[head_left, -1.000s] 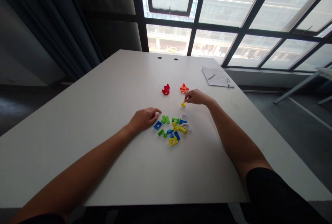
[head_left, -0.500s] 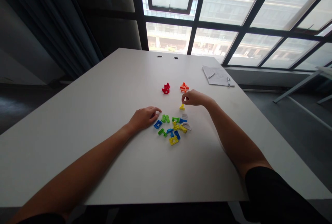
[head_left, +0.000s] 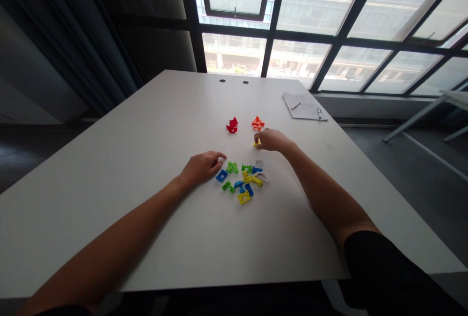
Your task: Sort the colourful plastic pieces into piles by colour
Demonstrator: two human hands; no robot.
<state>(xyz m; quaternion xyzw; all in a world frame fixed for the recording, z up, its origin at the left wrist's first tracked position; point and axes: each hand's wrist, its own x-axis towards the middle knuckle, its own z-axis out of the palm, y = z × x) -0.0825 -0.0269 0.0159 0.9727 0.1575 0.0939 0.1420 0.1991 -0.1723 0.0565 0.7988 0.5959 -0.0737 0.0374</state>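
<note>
Head view: one white table, bearing loose plastic pieces in several colours and a person's two bare forearms in short black sleeves. Right hand: reaching in from the right, thumb and forefinger pinching a small yellow piece, mostly hidden by the fingers, just on the near side of the orange cluster; whether the piece bears on the tabletop, cannot tell. Left hand: resting on the tabletop, forefinger stretched out and apart from the thumb, the other fingers loosely curled; nearest items, a blue frame piece and a pair of light-green pieces. Red cluster: several pieces heaped together, farther out than both hands. Orange cluster: likewise heaped, to the right of the red and well apart from it. Mixed group, between and nearer than the hands: green bracket, green frame, blue pieces, yellow pieces lying against one another at the middle, a yellow plate with a hole at the near edge, a curved white piece at the right. Paper: written sheet at the far right, two pens upon it. Beyond: dark-framed windows, dark curtain at left.
</note>
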